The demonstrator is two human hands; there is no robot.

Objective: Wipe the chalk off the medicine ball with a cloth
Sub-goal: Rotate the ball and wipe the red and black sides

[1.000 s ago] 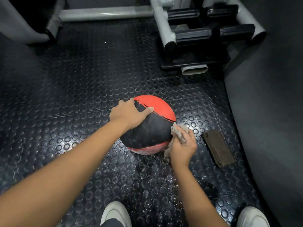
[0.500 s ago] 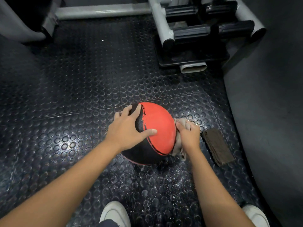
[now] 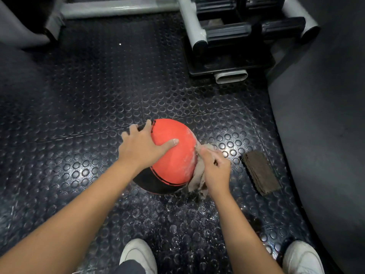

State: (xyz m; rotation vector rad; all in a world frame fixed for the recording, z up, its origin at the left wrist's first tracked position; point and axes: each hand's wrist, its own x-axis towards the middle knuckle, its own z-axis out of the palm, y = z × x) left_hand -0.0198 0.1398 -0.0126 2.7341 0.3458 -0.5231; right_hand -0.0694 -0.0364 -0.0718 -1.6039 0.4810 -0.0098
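The red-and-black medicine ball (image 3: 173, 161) sits on the studded floor (image 3: 94, 99), red panel up, white chalk (image 3: 187, 166) streaking its right edge. The crumpled beige cloth (image 3: 198, 175) presses against that edge.

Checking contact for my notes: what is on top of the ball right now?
The left hand lies spread on top of the ball, thumb on the red part. The right hand holds the cloth against its side. The surface under the palm is covered.

One ball (image 3: 173, 155), one cloth (image 3: 198, 173), two hands (image 3: 142, 149) (image 3: 216, 173), two shoes (image 3: 138, 254) (image 3: 302, 258).
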